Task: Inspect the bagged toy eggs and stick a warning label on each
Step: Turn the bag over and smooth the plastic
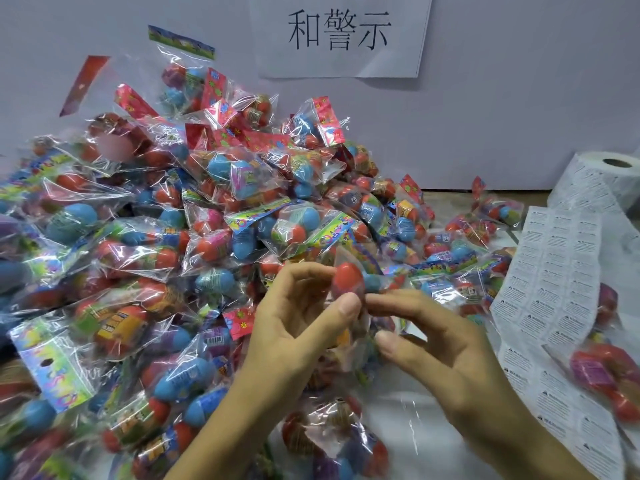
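Observation:
A clear bag of toy eggs (347, 282), with a red egg showing at its top, is held upright between both hands at the centre. My left hand (298, 317) grips it from the left, thumb on the front and fingers curled behind. My right hand (433, 337) pinches the bag's lower right side with fingertip and thumb. A long strip of white warning labels (550, 282) runs from a roll (602, 181) at the right down over the table.
A large heap of bagged toy eggs (173, 220) fills the left and centre up to the back wall. More bags lie in front of my wrists (329, 434) and at the right edge (609, 375). A paper sign (339, 32) hangs on the wall.

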The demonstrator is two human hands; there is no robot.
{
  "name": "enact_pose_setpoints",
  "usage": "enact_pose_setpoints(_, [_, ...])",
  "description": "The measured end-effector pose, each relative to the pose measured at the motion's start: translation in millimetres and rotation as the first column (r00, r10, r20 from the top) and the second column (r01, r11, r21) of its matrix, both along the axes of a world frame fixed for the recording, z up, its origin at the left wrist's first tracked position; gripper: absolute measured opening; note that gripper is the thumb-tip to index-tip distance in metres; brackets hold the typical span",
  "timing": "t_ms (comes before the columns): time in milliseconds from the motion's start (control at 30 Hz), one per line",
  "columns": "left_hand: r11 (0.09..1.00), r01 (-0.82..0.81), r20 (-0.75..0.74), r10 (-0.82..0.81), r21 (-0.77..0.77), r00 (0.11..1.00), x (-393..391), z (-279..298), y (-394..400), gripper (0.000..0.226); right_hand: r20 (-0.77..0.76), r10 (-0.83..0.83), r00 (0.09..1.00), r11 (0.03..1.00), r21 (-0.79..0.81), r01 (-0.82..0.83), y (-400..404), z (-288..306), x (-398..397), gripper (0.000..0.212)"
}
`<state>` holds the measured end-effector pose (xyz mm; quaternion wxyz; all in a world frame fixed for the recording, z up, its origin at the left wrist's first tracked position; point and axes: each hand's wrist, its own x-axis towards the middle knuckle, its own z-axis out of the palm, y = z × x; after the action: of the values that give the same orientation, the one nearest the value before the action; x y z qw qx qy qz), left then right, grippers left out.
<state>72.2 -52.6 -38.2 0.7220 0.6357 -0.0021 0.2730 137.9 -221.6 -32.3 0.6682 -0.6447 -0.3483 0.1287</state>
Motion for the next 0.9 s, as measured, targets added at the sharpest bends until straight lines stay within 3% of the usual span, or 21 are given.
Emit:
enact_pose_setpoints(133, [0.989,-0.101,-0.001,0.102,-0.106,0.995,2.2,-0.2,1.8,0.042,0.073,0.102,0.992,0.993,-0.060,-0.097,-0.3,2.0,-6.1,0.036])
enact_pose_setpoints(233, [0.963,-0.163,0.028,0.173,-0.214,0.985,4.7,1.2,2.9,0.034,0.063,-0.011,0.998,1.000,-0.016,0.012,-0.2,1.2,-4.6,0.032])
enact_pose_setpoints(300, [0.960,-0.195,0.031,0.205,-0.199,0.978,4.9,2.5,2.5,0.029,0.050,-0.130,0.990,0.991,-0.013,0.131,-0.5,-0.3,-0.2,0.028])
enact_pose_setpoints(367, [0.961,-0.275,0.024,0.276,-0.026,0.961,4.6,-1.1,2.1,0.024,-0.016,-0.193,0.981,0.981,-0.033,0.192,-0.1,-3.7,5.0,0.022])
enact_pose_setpoints(400, [0.926,-0.349,0.042,0.347,0.143,0.937,4.3,-4.1,2.1,0.020,-0.056,-0.208,0.977,0.978,-0.046,0.206,0.2,-5.5,6.8,0.020])
enact_pose_setpoints(500, [0.666,-0.496,0.165,0.496,0.558,0.852,5.0,-13.3,-1.6,0.008,-0.033,-0.260,0.965,0.964,-0.062,0.257,0.0,-4.0,5.4,0.015])
enact_pose_setpoints(600, [0.468,-0.490,0.224,0.514,0.736,0.828,3.1,-17.8,-4.9,0.018,0.096,-0.295,0.951,0.955,0.024,0.294,-2.1,8.3,0.3,0.013])
enact_pose_setpoints(667, [0.361,-0.524,0.291,0.532,0.771,0.795,2.1,-16.9,-4.5,0.020,0.094,-0.318,0.943,0.943,0.137,0.304,-4.4,19.8,-0.2,0.017])
enact_pose_setpoints(767, [0.287,-0.590,0.444,0.439,0.755,0.781,1.7,-8.4,-11.8,0.018,-0.267,-0.140,0.953,0.898,0.371,0.236,-9.3,45.0,6.2,0.020])
enact_pose_setpoints(833, [0.377,-0.524,0.454,0.264,0.764,0.851,-0.4,-4.5,-25.4,0.019,-0.524,0.092,0.846,0.826,0.514,0.229,-13.1,60.6,12.5,0.014])
enact_pose_setpoints(900, [0.534,-0.245,0.284,0.010,0.809,0.959,-5.5,-6.9,-41.9,0.025,-0.644,0.222,0.732,0.746,0.596,0.298,-18.0,68.7,18.4,0.013])
